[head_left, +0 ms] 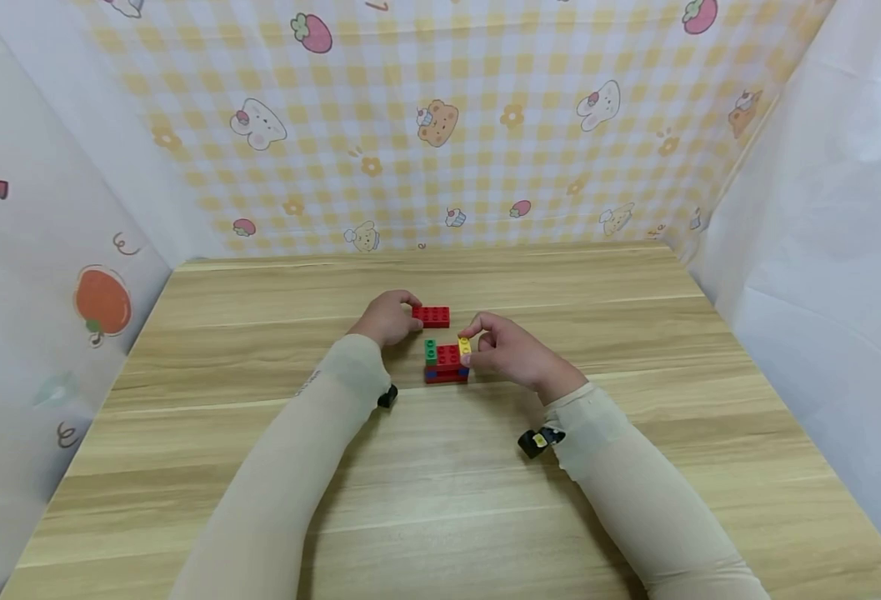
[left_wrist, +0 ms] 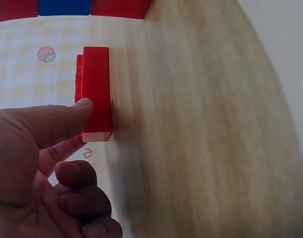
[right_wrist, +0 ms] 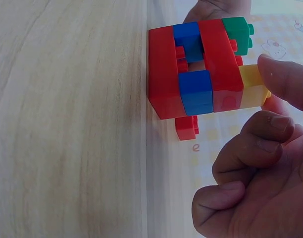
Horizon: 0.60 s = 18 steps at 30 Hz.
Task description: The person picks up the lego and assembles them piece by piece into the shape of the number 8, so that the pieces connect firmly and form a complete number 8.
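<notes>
My left hand (head_left: 386,318) pinches the left end of a loose red brick (head_left: 436,317) between thumb and index finger. This brick lies flat on the table behind a small block stack. The stack has a red brick (right_wrist: 164,74) at the bottom, two blue bricks (right_wrist: 197,93) as spaced supports, then an upper red brick (right_wrist: 222,77). On top, a green brick (right_wrist: 235,35) sits at the left end and a yellow brick (right_wrist: 251,94) at the right end. My right hand (head_left: 513,352) holds the yellow brick between thumb and index finger, its other fingers curled.
The wooden table (head_left: 440,500) reaches back to a yellow checked cloth (head_left: 478,167). White sheets (head_left: 823,192) hang at both sides. Small black devices (head_left: 533,442) are strapped at my wrists.
</notes>
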Tool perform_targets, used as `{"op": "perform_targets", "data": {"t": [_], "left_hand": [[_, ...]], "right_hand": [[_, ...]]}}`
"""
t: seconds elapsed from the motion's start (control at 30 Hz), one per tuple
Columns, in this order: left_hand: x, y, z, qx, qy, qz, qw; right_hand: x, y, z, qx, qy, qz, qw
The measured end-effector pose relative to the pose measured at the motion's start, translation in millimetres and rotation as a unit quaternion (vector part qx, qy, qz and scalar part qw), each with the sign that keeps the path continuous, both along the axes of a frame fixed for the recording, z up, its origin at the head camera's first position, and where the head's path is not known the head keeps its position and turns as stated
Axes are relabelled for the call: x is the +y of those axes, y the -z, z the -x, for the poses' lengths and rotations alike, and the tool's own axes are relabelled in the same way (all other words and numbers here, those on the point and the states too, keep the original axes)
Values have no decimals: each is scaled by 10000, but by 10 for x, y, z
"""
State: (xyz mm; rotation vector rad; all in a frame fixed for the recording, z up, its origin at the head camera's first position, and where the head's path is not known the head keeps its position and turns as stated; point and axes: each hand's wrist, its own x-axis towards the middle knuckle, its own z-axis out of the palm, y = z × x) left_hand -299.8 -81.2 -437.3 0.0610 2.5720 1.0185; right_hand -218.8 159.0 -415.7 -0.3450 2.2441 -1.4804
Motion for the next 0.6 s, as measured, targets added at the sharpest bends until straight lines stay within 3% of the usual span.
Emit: {"op": "perform_targets", "data": {"t": [0.27, 0.6], "left_hand": [[-6, -28, -20, 79, 20, 137, 9999], [-66, -116, -88, 81, -36, -59, 9999]], "right_hand": [[-6, -10, 2, 0, -14, -13, 10000], [7, -18, 2, -14, 5, -88, 10000]]}}
